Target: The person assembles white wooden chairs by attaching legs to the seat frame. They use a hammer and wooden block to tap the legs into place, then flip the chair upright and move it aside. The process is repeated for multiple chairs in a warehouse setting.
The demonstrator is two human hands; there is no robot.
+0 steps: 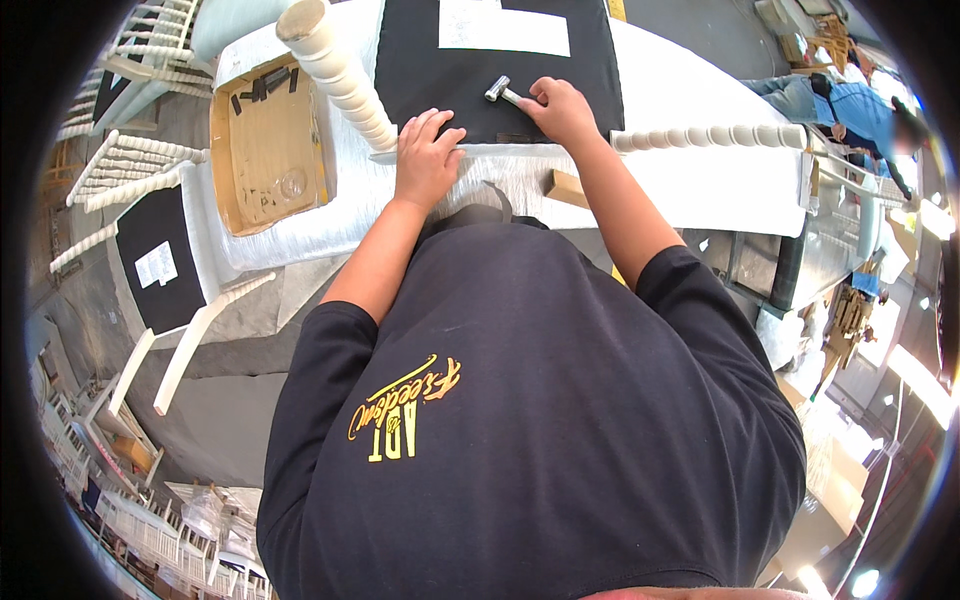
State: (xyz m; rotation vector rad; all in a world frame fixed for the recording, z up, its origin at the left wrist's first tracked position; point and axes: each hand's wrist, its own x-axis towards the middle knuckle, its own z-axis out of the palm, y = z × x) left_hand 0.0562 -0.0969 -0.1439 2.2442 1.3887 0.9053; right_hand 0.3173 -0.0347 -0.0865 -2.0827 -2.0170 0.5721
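Observation:
A small hammer with a shiny metal head is gripped near its handle by my right hand, over the black fabric underside of an upturned piece of furniture. My left hand lies with its fingers apart on the near edge of that underside. Beside it rises a cream turned leg. Another turned leg extends to the right. A thin dark strip lies along the near edge between my hands. White paper sheets rest on the black fabric.
An open cardboard box with small dark pieces stands at the left on a plastic-wrapped surface. A wooden block sits close to my body. An upturned chair is further left. Another person is at the far right.

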